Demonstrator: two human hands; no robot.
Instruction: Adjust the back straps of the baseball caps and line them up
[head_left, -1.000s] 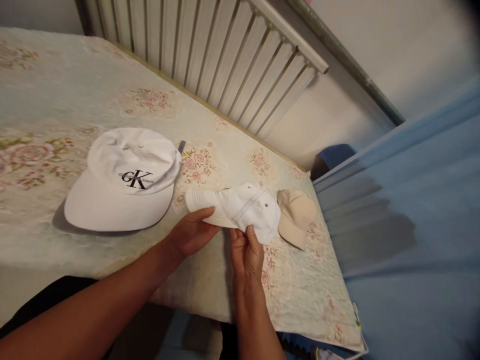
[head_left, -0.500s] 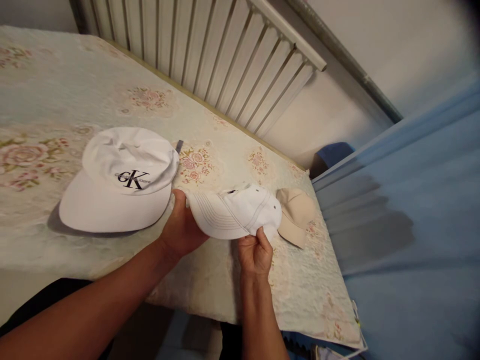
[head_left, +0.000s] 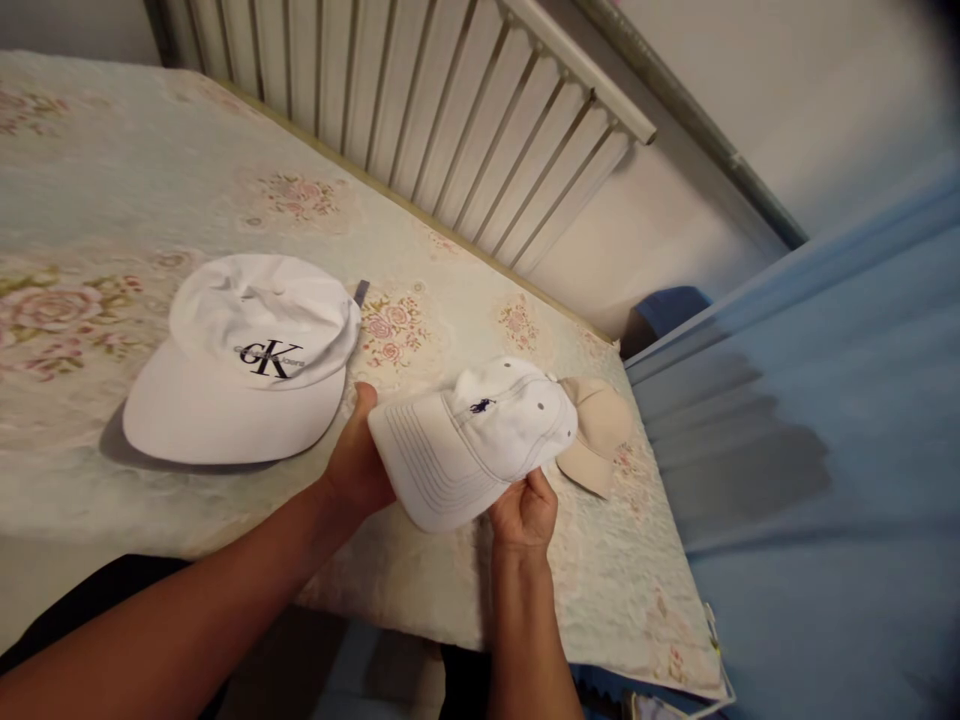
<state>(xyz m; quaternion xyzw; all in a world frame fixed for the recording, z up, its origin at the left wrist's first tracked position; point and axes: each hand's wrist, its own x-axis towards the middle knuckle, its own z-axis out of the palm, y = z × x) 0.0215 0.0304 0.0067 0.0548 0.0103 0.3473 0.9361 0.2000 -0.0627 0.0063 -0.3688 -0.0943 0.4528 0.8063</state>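
Between my hands is a white baseball cap (head_left: 480, 435) with a small dark horse-rider emblem and stitched lines on its brim, which points to the lower left. My left hand (head_left: 362, 455) is closed on the brim's left edge, thumb up, its fingers partly hidden underneath. At the lower side of the crown, my right hand (head_left: 526, 510) grips the cap with bent fingers, some hidden below it. Left of my hands lies a larger white cap (head_left: 240, 360) with black "CK" lettering. A beige cap (head_left: 598, 430) rests just beyond the held cap, partly covered by it.
All of this is over a floral bedspread (head_left: 420, 260). A white slatted rail (head_left: 375, 110) runs along the far side. Blue curtain (head_left: 810, 450) hangs on the right, with a dark blue object (head_left: 667, 308) behind its edge.
The white cap in my hands has tilted, so its front emblem and more of the brim's top now show. My right hand has shifted slightly right and down.
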